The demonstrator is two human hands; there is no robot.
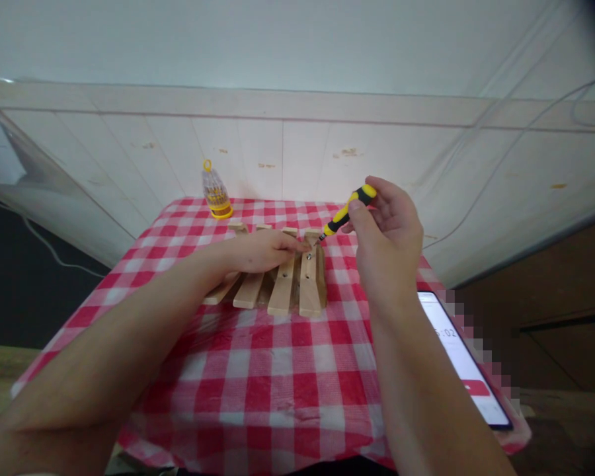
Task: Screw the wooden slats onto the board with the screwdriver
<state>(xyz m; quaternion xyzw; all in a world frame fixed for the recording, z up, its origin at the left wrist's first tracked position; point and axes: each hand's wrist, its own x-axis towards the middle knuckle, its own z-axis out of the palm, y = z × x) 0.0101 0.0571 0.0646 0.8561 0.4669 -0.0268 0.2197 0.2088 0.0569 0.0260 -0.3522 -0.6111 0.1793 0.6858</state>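
Observation:
A slatted wooden rack (282, 291) of several pale wood strips lies on the red and white checked tablecloth (258, 377). My left hand (258, 252) rests flat on the strips, its fingertips pinched at a small dark screw (308, 255) on the rightmost slat. My right hand (389, 241) is closed round a yellow and black screwdriver (347, 211), held tilted with its tip down at that screw.
A small clear and yellow container of screwdriver bits (217, 192) stands at the table's far edge. A phone (463, 360) with a lit screen lies at the right edge of the table. White tiled floor and cables lie beyond.

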